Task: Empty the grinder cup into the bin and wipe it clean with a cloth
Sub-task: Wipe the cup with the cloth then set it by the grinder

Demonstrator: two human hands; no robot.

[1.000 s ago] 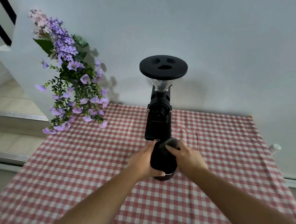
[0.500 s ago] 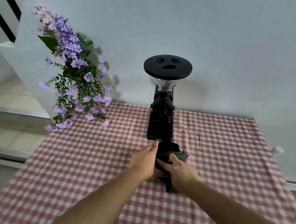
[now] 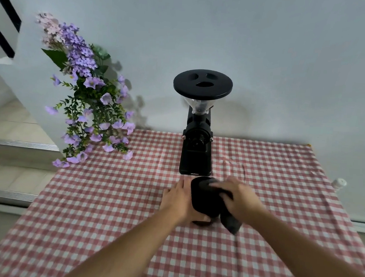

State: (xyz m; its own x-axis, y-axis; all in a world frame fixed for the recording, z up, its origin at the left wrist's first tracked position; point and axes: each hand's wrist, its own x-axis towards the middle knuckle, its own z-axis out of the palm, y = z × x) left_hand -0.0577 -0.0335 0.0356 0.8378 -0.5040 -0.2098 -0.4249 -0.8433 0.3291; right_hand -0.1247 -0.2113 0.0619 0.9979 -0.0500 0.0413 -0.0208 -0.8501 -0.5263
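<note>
The black grinder cup [image 3: 204, 199] is held just above the checked tablecloth, in front of the black coffee grinder [image 3: 198, 126]. My left hand [image 3: 178, 199] grips the cup's left side and bottom. My right hand [image 3: 239, 198] holds a dark grey cloth [image 3: 230, 221] and presses it over the cup's open top and right side, with a tail of cloth hanging below the hand. The inside of the cup is hidden. No bin is in view.
A bunch of purple flowers [image 3: 87, 97] leans over the table's back left corner. The red-and-white tablecloth [image 3: 107, 208] covers the table against a white wall. A small white object [image 3: 338, 183] sits past the right edge. Steps lie to the left.
The cup stays in my left hand. My right hand with the cloth has moved from the cup's front up over its top and right side, and the cloth's tail now hangs lower right.
</note>
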